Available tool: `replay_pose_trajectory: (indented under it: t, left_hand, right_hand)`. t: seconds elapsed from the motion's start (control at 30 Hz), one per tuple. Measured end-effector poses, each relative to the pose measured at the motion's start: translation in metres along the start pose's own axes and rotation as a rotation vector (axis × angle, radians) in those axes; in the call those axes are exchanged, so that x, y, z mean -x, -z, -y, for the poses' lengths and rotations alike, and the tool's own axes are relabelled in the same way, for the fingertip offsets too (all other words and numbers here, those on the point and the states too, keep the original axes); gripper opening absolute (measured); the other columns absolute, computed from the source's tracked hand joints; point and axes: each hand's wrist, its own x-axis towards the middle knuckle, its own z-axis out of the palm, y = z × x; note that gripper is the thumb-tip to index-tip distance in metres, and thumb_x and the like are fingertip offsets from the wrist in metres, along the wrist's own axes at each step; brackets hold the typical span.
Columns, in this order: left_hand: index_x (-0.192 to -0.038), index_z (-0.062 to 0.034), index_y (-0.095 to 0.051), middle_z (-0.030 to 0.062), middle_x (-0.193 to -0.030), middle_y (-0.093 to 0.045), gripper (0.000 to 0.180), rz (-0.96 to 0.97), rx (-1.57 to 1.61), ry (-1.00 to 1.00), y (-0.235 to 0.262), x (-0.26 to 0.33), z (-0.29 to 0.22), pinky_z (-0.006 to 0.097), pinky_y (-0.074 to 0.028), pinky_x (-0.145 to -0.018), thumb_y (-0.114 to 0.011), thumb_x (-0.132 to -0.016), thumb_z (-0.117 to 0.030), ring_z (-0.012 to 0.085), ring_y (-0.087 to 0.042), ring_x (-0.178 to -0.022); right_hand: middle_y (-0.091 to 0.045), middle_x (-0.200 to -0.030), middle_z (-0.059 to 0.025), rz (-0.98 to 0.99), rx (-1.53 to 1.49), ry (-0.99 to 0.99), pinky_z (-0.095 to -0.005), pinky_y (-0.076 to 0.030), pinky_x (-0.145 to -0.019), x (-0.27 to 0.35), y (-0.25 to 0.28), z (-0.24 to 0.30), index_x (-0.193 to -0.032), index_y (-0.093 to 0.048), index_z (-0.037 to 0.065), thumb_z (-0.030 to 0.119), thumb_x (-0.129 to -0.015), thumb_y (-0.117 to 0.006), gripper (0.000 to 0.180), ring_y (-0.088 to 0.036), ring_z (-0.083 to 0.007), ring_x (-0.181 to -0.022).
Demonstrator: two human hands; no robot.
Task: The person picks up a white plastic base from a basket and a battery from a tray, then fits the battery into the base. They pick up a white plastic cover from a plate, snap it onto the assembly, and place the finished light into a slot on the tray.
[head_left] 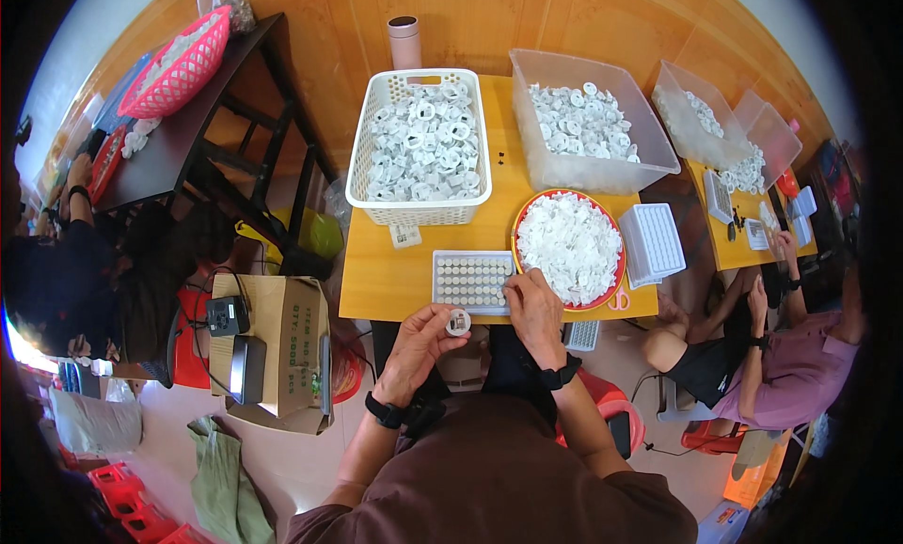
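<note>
Between the thumb and fingers of my left hand [419,350] is a small round white plastic part [458,322] with a dark opening in it, held just off the table's front edge. My right hand [537,316] is at the right end of a white tray [470,308] filled with rows of small round discs [468,270]. Its thumb and fingertips are pinched together over the tray's edge; whether a disc is between them is too small to tell. Right of the tray stands a red-rimmed bowl [516,226] heaped with small white plastic pieces [574,248].
Behind the tray are a white basket [419,211] and a clear bin [602,175], both full of white parts. Stacked trays [654,243] and pink scissors [619,300] lie at the right. A pink flask [404,44] stands at the back. A cardboard box [273,356] sits left; co-workers sit either side.
</note>
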Motion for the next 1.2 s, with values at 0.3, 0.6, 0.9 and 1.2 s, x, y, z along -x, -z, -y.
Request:
replay_pose_trajectory:
  t: [0.3,0.6,0.9,1.2]
  left_hand:
    - [-0.101,-0.0019,-0.057,0.0071,-0.092,-0.062,0.019,0.008,-0.031,0.011,0.000,0.000,0.000,0.026,-0.053,-0.071,-0.052,-0.090,-0.017,0.0155,-0.062,-0.079]
    - [-0.100,-0.0032,-0.058,0.0041,-0.097,-0.061,0.017,0.033,-0.024,-0.030,-0.005,0.002,-0.001,0.025,-0.052,-0.071,-0.051,-0.091,-0.016,0.0112,-0.059,-0.085]
    - [-0.098,-0.0025,-0.059,0.0045,-0.094,-0.061,0.016,0.001,-0.065,-0.063,-0.005,0.002,-0.001,0.023,-0.052,-0.069,-0.052,-0.091,-0.014,0.0103,-0.060,-0.081]
    - [-0.097,-0.0012,-0.059,0.0056,-0.090,-0.061,0.016,-0.042,-0.188,-0.081,-0.010,0.002,-0.003,0.022,-0.051,-0.067,-0.053,-0.090,-0.014,0.0106,-0.060,-0.077]
  right_hand:
    - [-0.050,-0.077,-0.0119,-0.007,-0.261,0.037,-0.0371,-0.044,-0.057,0.005,0.013,0.029,-0.082,-0.054,0.003,0.001,-0.077,-0.059,0.008,-0.055,-0.0309,-0.067]
    - [-0.052,-0.075,-0.0086,-0.077,-0.179,0.375,-0.0328,-0.046,-0.052,0.021,0.001,0.055,-0.085,-0.056,0.004,-0.001,-0.073,-0.061,0.015,-0.057,-0.0256,-0.064]
    - [-0.052,-0.075,-0.0081,0.019,-0.219,0.413,-0.0324,-0.046,-0.051,0.019,0.004,0.051,-0.089,-0.056,0.004,-0.002,-0.072,-0.061,0.018,-0.057,-0.0251,-0.065]
    - [-0.051,-0.075,-0.0084,0.136,-0.327,0.350,-0.0296,-0.046,-0.053,0.012,0.003,0.038,-0.086,-0.058,0.002,0.000,-0.074,-0.063,0.014,-0.058,-0.0239,-0.064]
